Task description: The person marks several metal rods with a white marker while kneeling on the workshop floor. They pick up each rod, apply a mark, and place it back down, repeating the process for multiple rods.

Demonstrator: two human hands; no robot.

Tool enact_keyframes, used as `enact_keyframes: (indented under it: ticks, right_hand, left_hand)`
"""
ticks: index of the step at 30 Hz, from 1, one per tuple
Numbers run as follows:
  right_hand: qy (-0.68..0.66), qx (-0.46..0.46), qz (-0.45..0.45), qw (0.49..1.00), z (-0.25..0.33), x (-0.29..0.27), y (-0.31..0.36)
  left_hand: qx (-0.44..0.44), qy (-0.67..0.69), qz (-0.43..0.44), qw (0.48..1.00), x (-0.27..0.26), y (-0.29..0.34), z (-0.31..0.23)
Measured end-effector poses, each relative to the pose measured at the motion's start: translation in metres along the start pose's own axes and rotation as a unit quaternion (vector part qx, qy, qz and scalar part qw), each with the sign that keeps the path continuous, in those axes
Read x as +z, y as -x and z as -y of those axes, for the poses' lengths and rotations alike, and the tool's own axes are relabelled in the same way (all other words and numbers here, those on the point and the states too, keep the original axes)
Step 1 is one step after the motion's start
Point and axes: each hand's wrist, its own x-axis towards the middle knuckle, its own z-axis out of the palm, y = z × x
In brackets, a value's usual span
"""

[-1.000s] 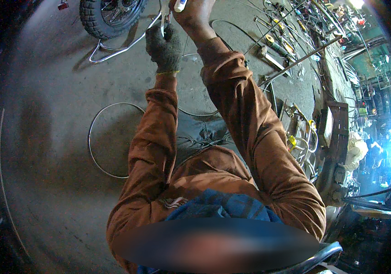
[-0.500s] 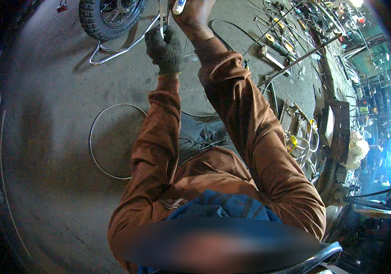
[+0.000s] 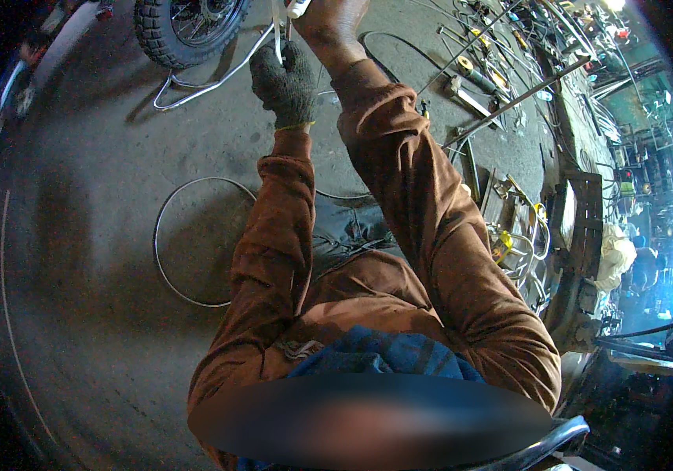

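Note:
My left hand (image 3: 285,85) wears a dark knitted glove and is closed around a thin, pale metal strip or rod (image 3: 277,35) near the top edge. Just right of it is my bare right hand (image 3: 332,27), its fingers partly cut off by the top of the picture. A white marker-like stick (image 3: 298,8) juts out of the right hand, beside the metal piece. Whether its tip touches the metal cannot be seen. Left of the gloved hand, a bent shiny metal tube (image 3: 195,87) lies on the floor beside a knobbly-tyred wheel (image 3: 183,31).
A thin hoop (image 3: 160,235) lies on the concrete floor (image 3: 109,259), left of my left forearm. Tools and long rods (image 3: 517,102) are strewn to the right, near a dark metal beam (image 3: 580,228). Bundled bent tubes (image 3: 537,243) lie beside it.
My right hand and the white stick have shifted slightly up toward the top edge. My left hand stays nearly in place. A blurred shape has come in at the far upper left.

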Motion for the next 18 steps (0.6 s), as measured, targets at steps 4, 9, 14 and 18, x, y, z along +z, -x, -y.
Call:
enact_keyframes:
  ticks: [4,9,14,18]
  right_hand:
    - [0.001,-0.009,-0.036,0.999,0.004,0.004,0.000]
    - [-0.045,-0.002,-0.011,0.999,-0.001,0.004,-0.003]
    - [-0.103,0.019,0.022,0.994,-0.007,0.000,-0.007]
    - [-0.081,-0.030,0.032,0.996,-0.017,0.004,-0.014]
  left_hand:
    - [-0.034,-0.001,0.013,0.999,0.000,-0.001,-0.001]
    - [-0.016,-0.035,0.016,0.999,0.001,-0.002,0.002]
    - [0.011,-0.035,0.004,0.999,0.006,-0.003,0.004]
    - [-0.018,0.018,0.003,1.000,0.008,-0.005,0.005]
